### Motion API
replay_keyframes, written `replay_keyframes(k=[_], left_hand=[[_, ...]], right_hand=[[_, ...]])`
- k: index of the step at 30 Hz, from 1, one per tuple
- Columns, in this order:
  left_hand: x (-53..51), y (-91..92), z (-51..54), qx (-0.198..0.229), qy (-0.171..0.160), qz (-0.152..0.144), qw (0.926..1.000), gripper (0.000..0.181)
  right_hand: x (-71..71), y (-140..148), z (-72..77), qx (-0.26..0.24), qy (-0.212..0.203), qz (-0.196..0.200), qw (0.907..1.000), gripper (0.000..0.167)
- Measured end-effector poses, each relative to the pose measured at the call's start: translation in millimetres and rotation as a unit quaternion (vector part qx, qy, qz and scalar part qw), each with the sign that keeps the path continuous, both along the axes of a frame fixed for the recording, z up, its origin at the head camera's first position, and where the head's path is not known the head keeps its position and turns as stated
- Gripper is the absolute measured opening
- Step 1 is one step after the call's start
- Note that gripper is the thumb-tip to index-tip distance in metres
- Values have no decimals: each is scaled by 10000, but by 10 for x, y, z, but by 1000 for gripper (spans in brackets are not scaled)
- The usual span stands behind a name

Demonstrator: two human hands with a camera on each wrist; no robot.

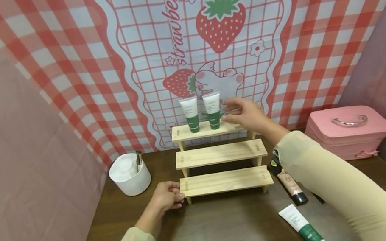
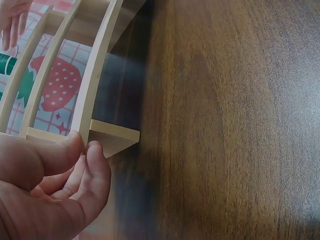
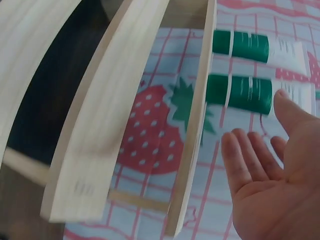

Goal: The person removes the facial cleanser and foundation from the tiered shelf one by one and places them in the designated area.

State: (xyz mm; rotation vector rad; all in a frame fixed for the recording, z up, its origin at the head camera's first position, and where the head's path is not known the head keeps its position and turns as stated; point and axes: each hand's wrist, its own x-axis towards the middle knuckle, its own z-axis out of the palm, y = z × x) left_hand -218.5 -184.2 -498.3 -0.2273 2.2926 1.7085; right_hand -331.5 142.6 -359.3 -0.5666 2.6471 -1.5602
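Observation:
A three-tier wooden shelf stands at the centre, with two green-and-white tubes upright side by side on its top tier. My left hand pinches the left end of the lowest tier; in the left wrist view the thumb and fingers meet at the board's end. Beside the right-hand tube, my right hand is held with fingers extended and nothing in its grasp. The right wrist view shows its thumb close to that tube; whether they touch, I cannot tell.
A white round container with items inside stands at the left. On the right are a pink case, a beige tube lying near the shelf, and another green-and-white tube lying nearer the front, by my right sleeve. A checked strawberry cloth hangs behind.

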Motion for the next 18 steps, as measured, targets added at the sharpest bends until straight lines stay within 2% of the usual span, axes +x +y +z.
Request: replay_keyframes(k=[5,9,18], left_hand=[[-6,1,0,6,-2,-8,10000,40],[-6,1,2,19,-9,-10,10000,40],[-14,-7,-15,-40,-68,-29,10000,40]], right_hand=[[-16,-192,11,-156,-164,-156,9996,70],[-32,-286,-14,-416,-319,-388,9979,65],[-88,-358,-70,-491,-233,-584,9968,53]])
